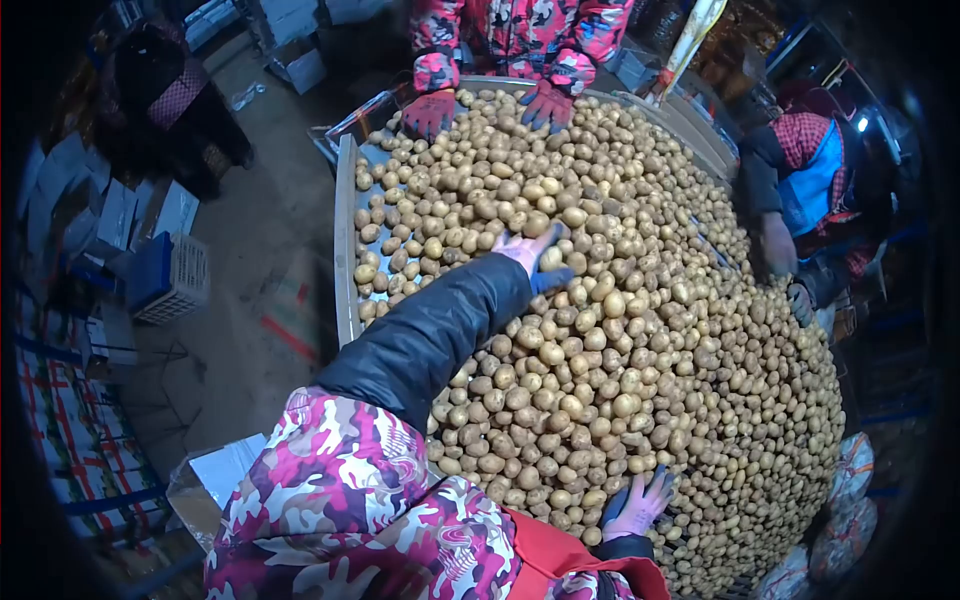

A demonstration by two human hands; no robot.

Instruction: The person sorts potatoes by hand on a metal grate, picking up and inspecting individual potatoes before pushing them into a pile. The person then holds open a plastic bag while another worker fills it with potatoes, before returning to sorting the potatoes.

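Observation:
A deep heap of small potatoes (620,300) covers a large table with a raised rim (345,240). My left hand (530,255), in a pink and blue glove, reaches far across the heap; its fingers are spread over the potatoes, and one potato shows between the thumb and fingers. Close to my body, my right hand (640,502) wears a similar glove and lies on the near potatoes with its fingers apart. Neither hand appears closed around a potato.
Across the table, a person's gloved hands (490,112) rest on the far potatoes. Another person (815,190) works at the right edge. A blue and white crate (170,278) and cartons (130,215) stand at left. Filled bags (845,500) sit at lower right.

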